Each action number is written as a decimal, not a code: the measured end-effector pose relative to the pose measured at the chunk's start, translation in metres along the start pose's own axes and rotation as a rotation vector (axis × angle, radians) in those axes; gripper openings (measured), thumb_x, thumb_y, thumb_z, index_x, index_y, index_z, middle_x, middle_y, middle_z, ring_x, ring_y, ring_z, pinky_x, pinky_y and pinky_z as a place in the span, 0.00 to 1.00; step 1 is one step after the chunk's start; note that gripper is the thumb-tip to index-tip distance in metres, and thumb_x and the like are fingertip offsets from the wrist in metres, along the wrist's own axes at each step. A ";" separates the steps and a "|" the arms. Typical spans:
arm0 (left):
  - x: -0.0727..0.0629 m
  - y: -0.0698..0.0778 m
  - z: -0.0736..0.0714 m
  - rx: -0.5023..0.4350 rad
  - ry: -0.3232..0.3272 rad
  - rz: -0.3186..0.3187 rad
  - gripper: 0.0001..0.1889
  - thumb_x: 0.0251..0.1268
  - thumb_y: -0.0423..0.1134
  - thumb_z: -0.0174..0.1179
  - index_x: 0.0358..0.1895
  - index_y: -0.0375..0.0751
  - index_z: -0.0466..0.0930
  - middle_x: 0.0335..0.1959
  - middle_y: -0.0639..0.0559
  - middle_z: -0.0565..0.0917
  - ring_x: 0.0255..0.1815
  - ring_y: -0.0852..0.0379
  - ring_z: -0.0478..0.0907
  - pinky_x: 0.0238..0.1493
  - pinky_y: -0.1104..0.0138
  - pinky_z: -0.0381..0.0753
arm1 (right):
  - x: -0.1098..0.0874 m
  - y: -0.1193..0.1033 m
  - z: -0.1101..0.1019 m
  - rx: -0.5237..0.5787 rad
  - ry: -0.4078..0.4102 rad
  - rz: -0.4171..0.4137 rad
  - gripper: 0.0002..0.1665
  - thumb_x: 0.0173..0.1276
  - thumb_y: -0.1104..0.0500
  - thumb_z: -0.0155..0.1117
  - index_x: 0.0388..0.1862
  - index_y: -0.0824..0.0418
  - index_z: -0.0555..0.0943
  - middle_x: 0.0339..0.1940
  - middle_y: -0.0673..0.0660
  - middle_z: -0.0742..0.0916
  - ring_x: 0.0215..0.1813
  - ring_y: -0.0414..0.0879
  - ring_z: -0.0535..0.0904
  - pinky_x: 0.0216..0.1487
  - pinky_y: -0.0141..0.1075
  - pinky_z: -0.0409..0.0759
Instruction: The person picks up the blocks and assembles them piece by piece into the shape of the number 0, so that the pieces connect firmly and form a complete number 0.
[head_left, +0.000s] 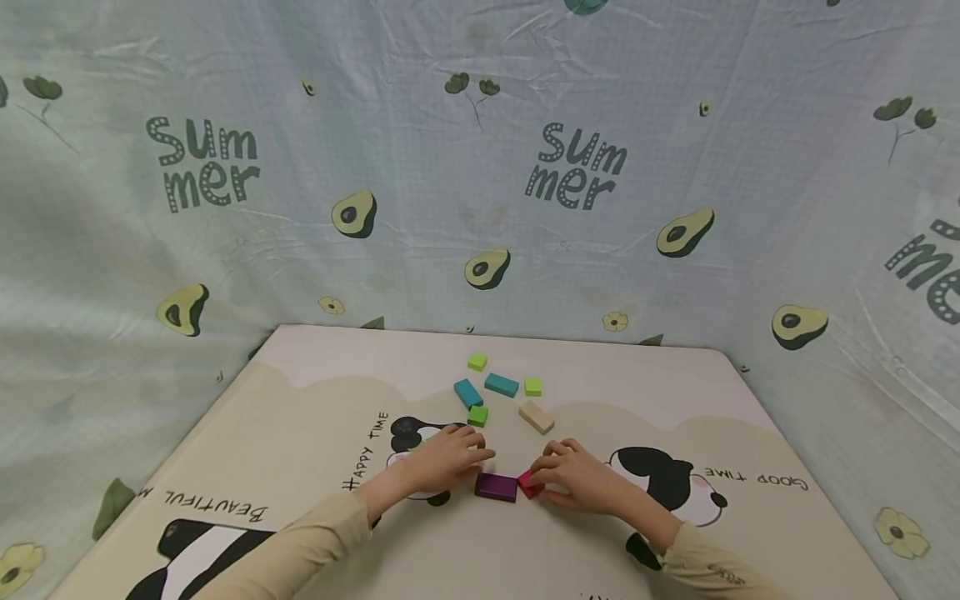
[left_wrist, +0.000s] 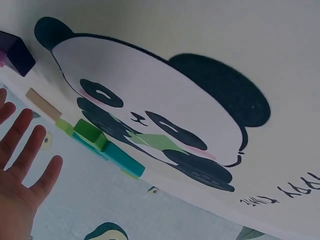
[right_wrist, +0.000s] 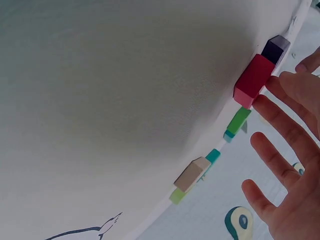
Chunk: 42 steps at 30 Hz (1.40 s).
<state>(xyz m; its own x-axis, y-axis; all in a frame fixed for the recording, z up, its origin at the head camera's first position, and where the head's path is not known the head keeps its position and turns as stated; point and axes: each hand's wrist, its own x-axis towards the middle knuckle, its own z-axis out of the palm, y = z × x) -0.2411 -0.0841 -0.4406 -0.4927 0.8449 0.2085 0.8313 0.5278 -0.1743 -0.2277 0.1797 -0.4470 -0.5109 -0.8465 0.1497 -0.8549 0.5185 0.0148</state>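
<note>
My left hand [head_left: 448, 458] hovers just left of a dark purple block [head_left: 496, 487], its fingers relaxed and holding nothing. In the left wrist view, the fingers of that hand [left_wrist: 20, 170] are spread, with the purple block [left_wrist: 17, 52] beyond them. On the right, my right hand [head_left: 577, 477] has its fingertips at a red block [head_left: 529, 484], which lies angled against the purple block's right end. The right wrist view has the red block [right_wrist: 254, 80] in line with the purple one [right_wrist: 275, 50], beside the loosely extended fingers of the right hand [right_wrist: 285, 145].
Farther back on the panda-print table [head_left: 315, 425] lie two teal blocks [head_left: 502, 384], a beige block [head_left: 537, 417] and small green blocks [head_left: 477, 416]. A pale cloth [head_left: 420, 167] printed with avocados hangs behind the table and along its sides.
</note>
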 end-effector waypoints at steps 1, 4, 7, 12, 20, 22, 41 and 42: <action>0.000 -0.002 0.000 0.001 0.000 -0.009 0.14 0.61 0.44 0.54 0.49 0.50 0.77 0.41 0.56 0.78 0.45 0.59 0.73 0.46 0.66 0.72 | 0.000 0.000 0.000 0.001 0.002 -0.002 0.11 0.59 0.52 0.60 0.42 0.45 0.81 0.42 0.43 0.83 0.45 0.39 0.70 0.50 0.42 0.67; 0.000 -0.010 0.002 -0.012 0.014 -0.026 0.14 0.60 0.43 0.55 0.48 0.48 0.78 0.41 0.55 0.78 0.45 0.59 0.73 0.44 0.65 0.73 | 0.000 0.000 0.002 -0.002 0.002 -0.003 0.11 0.60 0.52 0.60 0.42 0.45 0.81 0.42 0.43 0.83 0.44 0.39 0.70 0.50 0.41 0.67; 0.001 -0.017 0.003 -0.019 0.037 -0.035 0.14 0.59 0.42 0.57 0.48 0.46 0.78 0.41 0.54 0.79 0.43 0.58 0.73 0.42 0.66 0.73 | 0.000 -0.001 0.003 0.004 -0.003 0.001 0.11 0.59 0.52 0.60 0.42 0.45 0.81 0.42 0.43 0.83 0.44 0.39 0.70 0.50 0.41 0.67; 0.007 -0.027 0.006 -0.039 0.068 -0.071 0.11 0.59 0.39 0.56 0.45 0.45 0.78 0.37 0.54 0.78 0.39 0.57 0.73 0.37 0.66 0.71 | 0.001 -0.001 0.002 0.017 -0.008 0.011 0.10 0.59 0.53 0.60 0.41 0.46 0.81 0.42 0.43 0.83 0.44 0.39 0.70 0.49 0.40 0.66; 0.019 -0.037 0.015 -0.018 0.085 -0.128 0.08 0.56 0.39 0.59 0.39 0.46 0.78 0.36 0.53 0.78 0.38 0.56 0.74 0.37 0.63 0.72 | 0.001 -0.002 0.002 0.013 -0.014 0.013 0.10 0.59 0.53 0.60 0.41 0.45 0.81 0.42 0.43 0.83 0.44 0.39 0.70 0.49 0.40 0.67; 0.022 -0.039 0.016 0.004 0.078 -0.135 0.09 0.56 0.40 0.60 0.41 0.46 0.78 0.38 0.53 0.78 0.40 0.56 0.74 0.39 0.63 0.73 | 0.001 -0.002 0.001 0.010 -0.011 0.015 0.10 0.59 0.53 0.60 0.41 0.45 0.81 0.42 0.43 0.83 0.44 0.39 0.70 0.49 0.40 0.67; 0.031 -0.046 0.028 0.031 0.044 -0.209 0.15 0.54 0.45 0.61 0.45 0.47 0.77 0.44 0.51 0.78 0.46 0.53 0.74 0.40 0.60 0.73 | 0.002 -0.004 -0.002 0.013 0.007 0.023 0.08 0.59 0.54 0.61 0.38 0.46 0.82 0.40 0.43 0.84 0.43 0.39 0.70 0.49 0.41 0.67; 0.031 -0.046 0.029 0.029 0.044 -0.212 0.16 0.53 0.46 0.61 0.45 0.46 0.77 0.44 0.50 0.78 0.45 0.53 0.74 0.39 0.59 0.73 | 0.002 -0.004 -0.002 0.016 0.005 0.026 0.08 0.59 0.54 0.61 0.38 0.46 0.82 0.40 0.43 0.84 0.43 0.39 0.70 0.49 0.42 0.67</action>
<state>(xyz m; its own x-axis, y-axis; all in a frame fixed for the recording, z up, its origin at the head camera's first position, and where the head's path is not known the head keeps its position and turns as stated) -0.3023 -0.0796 -0.4538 -0.6436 0.7104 0.2849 0.7022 0.6961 -0.1494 -0.2251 0.1760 -0.4450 -0.5327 -0.8320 0.1549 -0.8426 0.5386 -0.0046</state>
